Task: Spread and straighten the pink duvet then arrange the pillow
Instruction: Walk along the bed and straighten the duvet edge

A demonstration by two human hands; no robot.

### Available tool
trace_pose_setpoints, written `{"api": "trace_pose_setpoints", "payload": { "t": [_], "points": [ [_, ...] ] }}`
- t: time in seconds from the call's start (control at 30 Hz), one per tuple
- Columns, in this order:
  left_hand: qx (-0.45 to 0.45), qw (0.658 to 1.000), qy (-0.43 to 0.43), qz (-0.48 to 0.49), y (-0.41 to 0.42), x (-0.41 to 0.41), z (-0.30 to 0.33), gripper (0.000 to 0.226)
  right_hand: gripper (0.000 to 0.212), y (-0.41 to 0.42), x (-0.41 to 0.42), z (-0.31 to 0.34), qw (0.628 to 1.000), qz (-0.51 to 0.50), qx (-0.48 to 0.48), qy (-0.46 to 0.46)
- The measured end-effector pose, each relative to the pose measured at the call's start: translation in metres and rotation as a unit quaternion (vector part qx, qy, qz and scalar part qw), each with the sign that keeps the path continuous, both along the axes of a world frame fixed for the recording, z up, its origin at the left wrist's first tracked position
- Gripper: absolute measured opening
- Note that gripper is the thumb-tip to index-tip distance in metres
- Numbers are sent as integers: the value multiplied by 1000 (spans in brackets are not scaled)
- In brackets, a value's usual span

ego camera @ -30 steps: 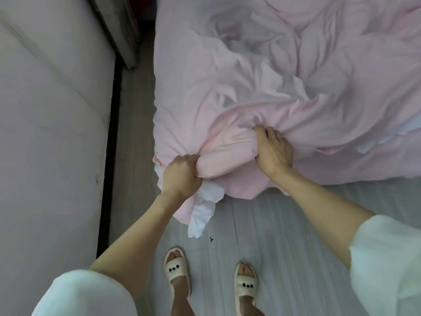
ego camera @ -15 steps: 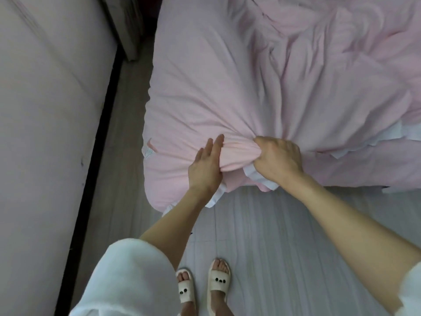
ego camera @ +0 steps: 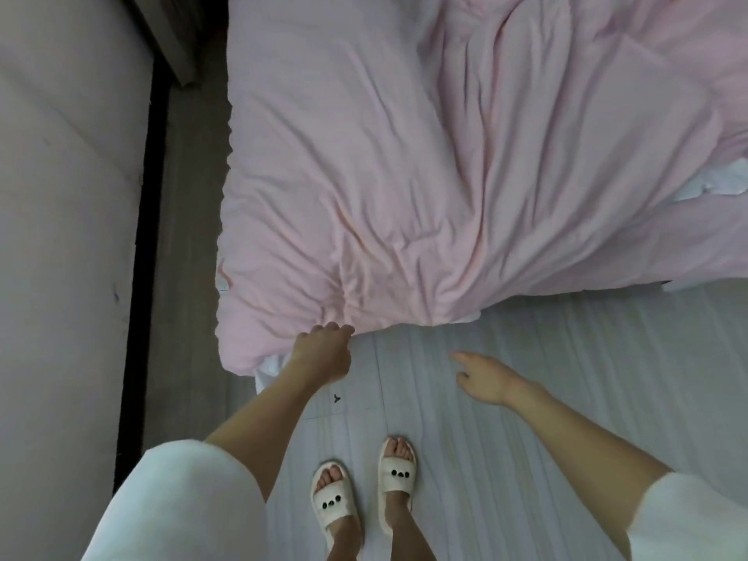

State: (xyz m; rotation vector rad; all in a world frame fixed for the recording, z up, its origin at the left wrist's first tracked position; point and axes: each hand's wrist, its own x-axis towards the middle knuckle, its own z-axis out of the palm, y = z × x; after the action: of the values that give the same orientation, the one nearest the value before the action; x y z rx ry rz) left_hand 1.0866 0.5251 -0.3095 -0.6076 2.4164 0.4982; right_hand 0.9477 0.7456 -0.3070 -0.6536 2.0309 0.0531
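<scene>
Hands first: the left hand reaches forward on a nearly straight arm to the near edge of the bed, its fingers curled into a loose fist against the hem of the pink duvet; whether they actually pinch cloth I cannot tell from here. The right hand hangs free over the floor, clear of the bedding, palm down, fingers loosely spread with the forefinger pointing toward the duvet's hem. The duvet lies spread over the bed, filling it from the left edge across, creased in long folds that fan out from the near left corner; its hem droops past the near edge. A white sheet peeks out at the right edge and a white scrap hangs just below the left corner. A narrow strip of darker floor runs between the bed's left edge and the wall. Open pale floor lies along the near edge, where the person stands in cream slippers.
</scene>
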Motion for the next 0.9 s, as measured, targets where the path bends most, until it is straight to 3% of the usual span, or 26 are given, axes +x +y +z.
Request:
{"api": "trace_pose_setpoints", "payload": {
  "t": [0.17,0.27,0.37,0.43,0.47,0.5,0.53,0.57,0.6,0.63,0.67,0.73,0.83,0.9],
  "points": [
    [-31,989,143,1,26,-41,8,58,52,-3,-30,16,978,-131,-129,98],
    [-46,978,200,-31,54,-75,16,65,48,9,-60,22,936,-260,-208,115],
    [-32,961,273,-13,89,-109,18,64,42,25,-102,21,841,-469,-255,84],
    [68,950,281,118,111,-129,12,53,48,32,-133,15,737,-619,-271,8],
    [153,925,255,235,124,-144,9,45,53,36,-151,11,695,-666,-269,-36],
    [254,862,210,386,134,-160,4,37,56,39,-168,6,666,-694,-264,-74],
    [348,754,161,533,136,-168,1,34,57,36,-177,6,646,-709,-262,-103],
    [420,623,110,650,140,-181,-6,38,55,35,-192,1,632,-715,-264,-141],
    [469,501,75,724,141,-187,-14,50,52,34,-203,-5,625,-712,-267,-176],
    [490,421,58,761,141,-192,-21,64,46,30,-211,-6,614,-706,-280,-213],
    [495,372,59,783,141,-195,-27,79,38,27,-216,-7,606,-697,-294,-246],
    [491,314,76,809,149,-201,-37,102,30,25,-227,-8,598,-674,-311,-305],
    [512,266,136,805,161,-206,-41,118,34,31,-235,1,586,-646,-332,-360],
    [546,242,197,778,170,-210,-40,109,34,40,-242,7,575,-634,-337,-391]
  ]
}}
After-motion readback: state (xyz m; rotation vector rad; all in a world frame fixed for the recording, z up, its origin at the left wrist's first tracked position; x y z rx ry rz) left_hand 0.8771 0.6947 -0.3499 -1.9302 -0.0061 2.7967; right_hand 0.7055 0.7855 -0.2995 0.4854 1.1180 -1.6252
